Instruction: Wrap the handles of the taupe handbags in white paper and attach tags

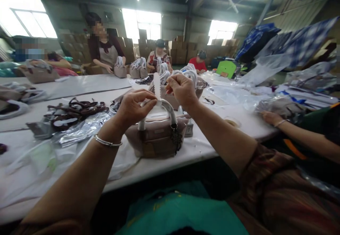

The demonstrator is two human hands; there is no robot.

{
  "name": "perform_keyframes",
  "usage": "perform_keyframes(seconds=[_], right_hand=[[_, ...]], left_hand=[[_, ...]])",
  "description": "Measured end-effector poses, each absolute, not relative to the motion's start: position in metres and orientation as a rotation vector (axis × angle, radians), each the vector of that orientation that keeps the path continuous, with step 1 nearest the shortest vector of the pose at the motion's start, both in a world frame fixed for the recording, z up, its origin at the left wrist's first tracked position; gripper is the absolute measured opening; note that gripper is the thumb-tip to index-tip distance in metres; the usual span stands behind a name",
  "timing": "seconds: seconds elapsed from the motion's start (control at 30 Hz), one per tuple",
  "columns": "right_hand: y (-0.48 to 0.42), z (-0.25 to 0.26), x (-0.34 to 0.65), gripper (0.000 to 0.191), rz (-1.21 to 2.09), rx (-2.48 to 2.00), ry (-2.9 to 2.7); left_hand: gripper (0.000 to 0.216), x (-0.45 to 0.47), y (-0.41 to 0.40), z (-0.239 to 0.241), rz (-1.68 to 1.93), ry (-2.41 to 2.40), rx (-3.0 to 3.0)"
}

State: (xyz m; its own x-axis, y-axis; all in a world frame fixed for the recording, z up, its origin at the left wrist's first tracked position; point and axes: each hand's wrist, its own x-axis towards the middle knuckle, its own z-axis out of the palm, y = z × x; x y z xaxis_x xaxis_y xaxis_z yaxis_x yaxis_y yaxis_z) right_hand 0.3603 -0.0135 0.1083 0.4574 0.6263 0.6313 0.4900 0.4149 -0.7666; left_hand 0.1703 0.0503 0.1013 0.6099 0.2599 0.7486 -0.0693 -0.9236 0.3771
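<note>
A taupe handbag (156,137) stands upright on the table in front of me, its handles (170,109) wrapped in white. A dark charm (176,139) hangs from the base of one handle. My left hand (135,107) is closed at the top of the handle, thumb and fingers pinching the lower part of a narrow white strip (157,86) that sticks up. Just right of the strip, my right hand (183,88) is raised with thumb and fingers pinched together; what is in them is too small to make out. Behind it, more bags (174,98) are partly hidden.
Brown straps (77,109) and crumpled clear plastic (85,128) lie to the left. A co-worker's hand (272,118) touches a plastic-covered bag (284,107) at right. Other people work across the table beside more handbags (120,68). A tape roll (231,122) lies right of my bag.
</note>
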Motion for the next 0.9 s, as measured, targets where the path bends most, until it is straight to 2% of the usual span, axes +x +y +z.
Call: perform_keyframes(seconds=[0.2, 0.27, 0.33, 0.5, 0.73, 0.8, 0.9], right_hand=[[-0.095, -0.005, 0.366, 0.024, -0.114, -1.540, -0.989], [-0.109, -0.040, 0.361, 0.026, -0.058, -1.641, -0.990], [-0.115, -0.061, 0.355, 0.026, 0.031, -1.674, -1.006], [-0.108, -0.070, 0.348, 0.024, 0.250, -1.598, -0.972], [-0.112, -0.060, 0.344, 0.035, 0.909, -1.183, -0.649], [-0.117, -0.058, 0.346, 0.034, 0.910, -1.191, -0.685], [-0.121, -0.060, 0.351, 0.024, 0.532, -1.401, -0.849]], left_hand=[[0.024, 0.161, 0.035, 0.074, 1.530, 0.367, 2.472], [0.026, 0.164, 0.025, 0.057, 1.661, 0.523, 2.402], [0.024, 0.173, 0.013, 0.035, 1.582, 0.655, 2.306], [0.026, 0.212, -0.014, -0.020, 0.985, 0.765, 2.197], [0.025, 0.224, -0.021, -0.013, 0.797, 0.922, 2.059], [0.025, 0.221, -0.024, -0.011, 0.716, 0.912, 2.112], [0.023, 0.220, -0.033, -0.018, 0.705, 0.939, 2.192]])
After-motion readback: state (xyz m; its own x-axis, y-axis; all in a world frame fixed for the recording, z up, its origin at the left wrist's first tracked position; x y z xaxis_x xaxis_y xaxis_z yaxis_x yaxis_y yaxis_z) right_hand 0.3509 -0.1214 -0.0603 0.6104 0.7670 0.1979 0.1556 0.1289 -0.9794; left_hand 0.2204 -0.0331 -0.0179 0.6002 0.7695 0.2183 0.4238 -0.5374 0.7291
